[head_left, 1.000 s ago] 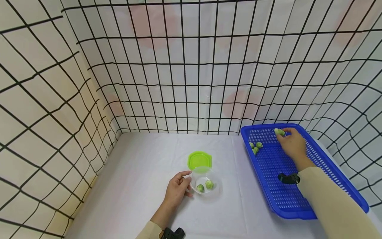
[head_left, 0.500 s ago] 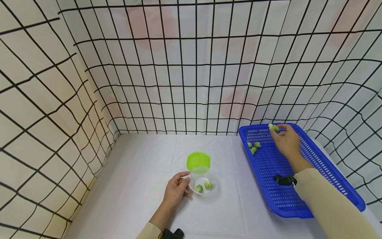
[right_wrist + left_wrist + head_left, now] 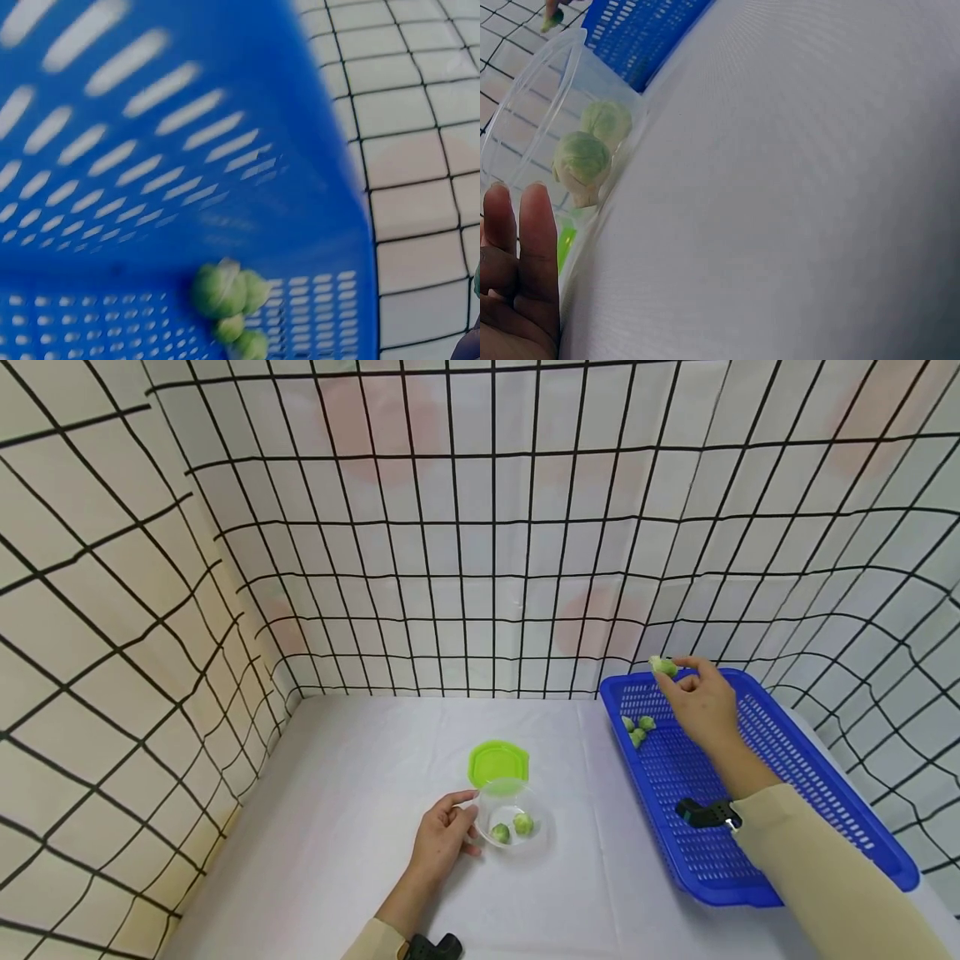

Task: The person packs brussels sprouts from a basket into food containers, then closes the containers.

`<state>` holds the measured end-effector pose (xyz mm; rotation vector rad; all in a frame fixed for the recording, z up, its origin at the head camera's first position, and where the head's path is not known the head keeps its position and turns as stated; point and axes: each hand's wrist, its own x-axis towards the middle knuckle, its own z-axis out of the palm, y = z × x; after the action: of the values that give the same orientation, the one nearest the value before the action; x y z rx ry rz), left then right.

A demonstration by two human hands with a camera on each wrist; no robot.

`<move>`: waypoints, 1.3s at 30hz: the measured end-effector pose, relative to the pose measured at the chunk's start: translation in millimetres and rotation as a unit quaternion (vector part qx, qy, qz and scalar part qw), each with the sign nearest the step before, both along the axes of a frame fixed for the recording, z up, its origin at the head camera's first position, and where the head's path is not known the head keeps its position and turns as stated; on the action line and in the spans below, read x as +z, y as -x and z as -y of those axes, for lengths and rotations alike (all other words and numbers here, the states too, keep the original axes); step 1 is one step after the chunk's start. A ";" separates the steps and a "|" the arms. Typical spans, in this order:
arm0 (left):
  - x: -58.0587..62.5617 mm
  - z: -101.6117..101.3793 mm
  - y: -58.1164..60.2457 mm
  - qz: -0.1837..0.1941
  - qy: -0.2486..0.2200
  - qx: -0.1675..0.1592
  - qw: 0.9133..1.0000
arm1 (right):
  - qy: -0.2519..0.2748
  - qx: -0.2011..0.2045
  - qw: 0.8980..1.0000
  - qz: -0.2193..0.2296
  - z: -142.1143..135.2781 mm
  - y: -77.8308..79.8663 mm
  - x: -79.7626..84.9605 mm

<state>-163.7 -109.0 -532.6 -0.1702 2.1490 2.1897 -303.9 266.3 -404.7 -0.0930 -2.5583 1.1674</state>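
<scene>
My left hand (image 3: 442, 839) is at the left side of a clear plastic bowl (image 3: 542, 814), thumb and index finger pinching its rim. Inside the bowl lie two Brussels sprouts (image 3: 523, 824), one of them larger in the left wrist view, where a pale sprout (image 3: 583, 161) shows through the wall. Over the far left part of the blue basket (image 3: 712, 881), my right hand (image 3: 703, 703) pinches another Brussels sprout (image 3: 663, 667) between thumb and fingers. In the right wrist view that hand is almost wholly out of frame.
Several Brussels sprouts (image 3: 221, 292) are clustered in the basket's far left corner. A bright green lid (image 3: 498, 762) lies on the white table just behind the bowl. Black wire mesh (image 3: 510, 552) stands along the back and both sides.
My right hand has moved left and up with its Brussels sprout, from inside the basket to above its far rim. The left hand stays at the bowl.
</scene>
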 end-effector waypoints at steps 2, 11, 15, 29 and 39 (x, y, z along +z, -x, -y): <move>-0.7 -0.2 0.1 0.001 0.000 0.000 1.000 | 0.005 0.007 1.000 -0.004 4.4 -1.5 4.3; -2.5 1.0 1.6 0.008 -0.002 -0.001 1.000 | 0.020 0.039 0.999 -0.019 28.0 -8.8 21.0; -2.3 1.6 1.8 0.007 -0.002 -0.004 1.000 | 0.033 0.060 0.998 -0.015 37.1 -12.5 23.8; -2.7 1.7 1.9 0.003 -0.005 -0.004 1.000 | 0.055 0.137 0.989 0.011 66.3 -24.1 19.8; -2.5 1.7 1.3 0.004 -0.006 -0.002 1.000 | 0.040 0.178 0.983 0.029 85.6 -35.3 12.6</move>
<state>-165.0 -110.6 -535.0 -0.1732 2.1288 2.1948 -268.6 180.6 -392.1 0.3290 -2.6511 1.4105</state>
